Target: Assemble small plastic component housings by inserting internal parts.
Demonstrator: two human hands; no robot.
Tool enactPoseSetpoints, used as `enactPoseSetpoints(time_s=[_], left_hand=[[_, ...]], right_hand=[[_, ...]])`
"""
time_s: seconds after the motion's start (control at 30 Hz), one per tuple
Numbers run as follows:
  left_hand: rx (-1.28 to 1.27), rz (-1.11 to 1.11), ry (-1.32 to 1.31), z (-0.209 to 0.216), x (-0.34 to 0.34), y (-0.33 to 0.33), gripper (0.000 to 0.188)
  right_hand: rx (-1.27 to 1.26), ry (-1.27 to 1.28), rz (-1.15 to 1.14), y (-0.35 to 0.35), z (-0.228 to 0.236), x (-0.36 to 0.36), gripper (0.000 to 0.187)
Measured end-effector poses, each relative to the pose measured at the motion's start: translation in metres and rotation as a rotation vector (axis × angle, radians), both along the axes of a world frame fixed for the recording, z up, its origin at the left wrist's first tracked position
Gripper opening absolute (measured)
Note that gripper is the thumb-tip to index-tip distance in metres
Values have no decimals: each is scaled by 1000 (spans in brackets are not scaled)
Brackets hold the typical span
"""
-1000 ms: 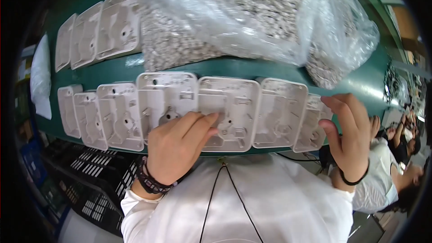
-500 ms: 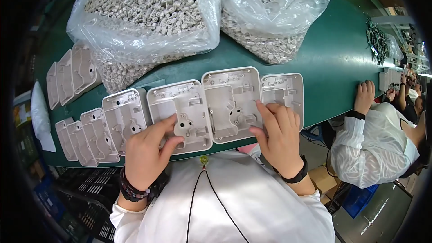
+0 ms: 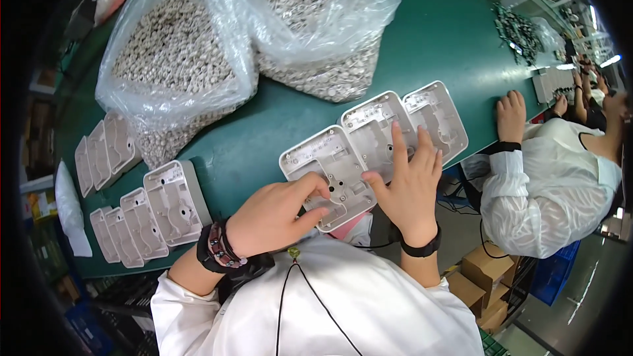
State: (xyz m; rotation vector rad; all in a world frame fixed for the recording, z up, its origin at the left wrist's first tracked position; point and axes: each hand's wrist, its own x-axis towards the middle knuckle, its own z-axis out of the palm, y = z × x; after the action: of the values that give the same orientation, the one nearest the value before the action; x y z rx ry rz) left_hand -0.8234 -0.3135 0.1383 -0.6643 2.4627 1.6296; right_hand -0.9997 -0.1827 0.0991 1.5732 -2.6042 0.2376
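My left hand [image 3: 277,214] pinches the near edge of a grey plastic housing [image 3: 323,161] that lies open side up at the front edge of the green table [image 3: 422,46]. My right hand [image 3: 409,184] rests with spread fingers on that housing and on the second housing [image 3: 372,125] beside it. A third housing [image 3: 438,115] lies to the right, touching the second. Whether a small part sits between my left fingertips is hidden.
Two clear plastic bags [image 3: 178,66] [image 3: 323,26] full of small pale parts stand behind the housings. Rows of more grey housings [image 3: 158,207] [image 3: 102,151] lie at the left. A co-worker's hand [image 3: 511,115] and white sleeve [image 3: 527,191] rest at the right edge. Cardboard boxes [image 3: 488,277] sit below.
The view has swung left, so the housings now sit further right. Three housings stand apart from the left row. My left hand moved onto the nearest housing; my right hand stays spread on them.
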Motion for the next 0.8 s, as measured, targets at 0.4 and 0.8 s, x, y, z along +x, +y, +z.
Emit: enactPoseSetpoints(time_s=[0.4, 0.8], left_hand=[[-81, -5, 153, -9, 5, 15, 13], [-248, 694, 194, 21, 103, 4, 8]], right_hand=[[-46, -55, 45, -2, 2, -32, 77], [10, -199, 181, -82, -14, -248, 74]])
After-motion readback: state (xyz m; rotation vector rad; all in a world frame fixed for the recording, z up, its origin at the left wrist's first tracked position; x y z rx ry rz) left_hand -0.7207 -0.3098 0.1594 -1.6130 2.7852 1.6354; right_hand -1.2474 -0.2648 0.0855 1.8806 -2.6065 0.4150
